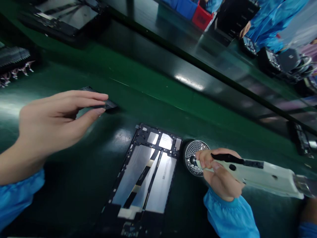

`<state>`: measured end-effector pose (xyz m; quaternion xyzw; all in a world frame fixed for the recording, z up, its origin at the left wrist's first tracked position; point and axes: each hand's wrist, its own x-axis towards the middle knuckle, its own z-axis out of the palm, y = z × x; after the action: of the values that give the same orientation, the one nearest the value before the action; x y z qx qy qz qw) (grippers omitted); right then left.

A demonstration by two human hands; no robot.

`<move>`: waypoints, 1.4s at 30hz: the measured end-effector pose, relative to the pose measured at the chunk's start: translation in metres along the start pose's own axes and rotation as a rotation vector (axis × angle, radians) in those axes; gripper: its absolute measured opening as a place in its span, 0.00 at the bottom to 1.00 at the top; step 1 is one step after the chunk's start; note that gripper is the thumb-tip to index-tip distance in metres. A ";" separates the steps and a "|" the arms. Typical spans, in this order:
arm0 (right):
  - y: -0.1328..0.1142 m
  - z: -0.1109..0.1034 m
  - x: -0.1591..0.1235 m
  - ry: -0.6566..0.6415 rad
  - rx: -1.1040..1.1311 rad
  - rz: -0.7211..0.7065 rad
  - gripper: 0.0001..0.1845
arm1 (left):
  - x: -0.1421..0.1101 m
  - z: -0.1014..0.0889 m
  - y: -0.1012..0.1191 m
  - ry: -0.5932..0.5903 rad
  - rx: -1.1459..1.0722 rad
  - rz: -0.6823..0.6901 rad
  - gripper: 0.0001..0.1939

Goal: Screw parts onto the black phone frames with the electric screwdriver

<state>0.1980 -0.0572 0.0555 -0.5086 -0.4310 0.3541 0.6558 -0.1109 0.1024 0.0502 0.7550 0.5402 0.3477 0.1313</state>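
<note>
My left hand (56, 119) is closed in a pinch over a black ridged piece (110, 105) at the left. A thin dark edge shows between thumb and fingers; whether it belongs to the ridged piece I cannot tell. My right hand (220, 172) grips a pale electric screwdriver (267, 177) with a black lever. Its front end points down at a round metal dish (195, 147) full of small holes, a screw holder by its look. Between my hands lies an opened tablet (158, 175), showing silver battery cells and a dark ribbon cable.
Another opened device (71, 18) lies at the upper left, above a dark stack with wires (16, 62). A raised ledge (158, 56) crosses the bench. Beyond it are blue and red bins (201, 16), a co-worker's blue sleeve (264, 23) and several black devices (269, 61).
</note>
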 end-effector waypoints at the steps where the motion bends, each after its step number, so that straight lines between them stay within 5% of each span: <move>1: 0.001 0.000 0.000 -0.003 -0.001 0.003 0.09 | 0.000 0.000 0.000 0.011 -0.045 0.029 0.13; 8: -0.003 -0.002 -0.005 -0.030 -0.017 -0.038 0.14 | -0.009 0.000 0.006 0.026 -0.120 -0.059 0.14; 12: -0.028 -0.010 -0.002 -0.010 0.014 -0.097 0.17 | -0.008 0.014 0.034 -0.220 -0.336 0.150 0.12; 18: -0.041 -0.023 0.017 0.133 -0.009 -0.216 0.24 | -0.010 0.085 0.087 -0.545 -0.675 0.322 0.08; 22: -0.026 -0.039 0.029 0.241 -0.007 -0.199 0.22 | -0.017 0.130 0.095 -0.567 -0.546 0.485 0.06; 25: -0.020 -0.049 0.033 0.312 -0.049 -0.182 0.19 | -0.018 0.144 0.094 -0.564 -0.464 0.570 0.06; 33: -0.021 -0.053 0.036 0.374 -0.079 -0.116 0.21 | -0.016 0.132 0.085 -0.646 -0.287 0.877 0.13; 37: -0.023 -0.054 0.041 0.420 -0.058 -0.161 0.21 | -0.016 0.116 0.080 -0.642 0.040 1.038 0.23; 42: -0.039 -0.034 0.041 0.370 -0.002 -0.187 0.19 | -0.042 0.101 0.082 -0.611 0.150 1.015 0.28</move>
<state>0.2459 -0.0417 0.0985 -0.5235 -0.3489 0.1921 0.7532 0.0083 0.0503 0.0084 0.9918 0.0729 0.0950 0.0445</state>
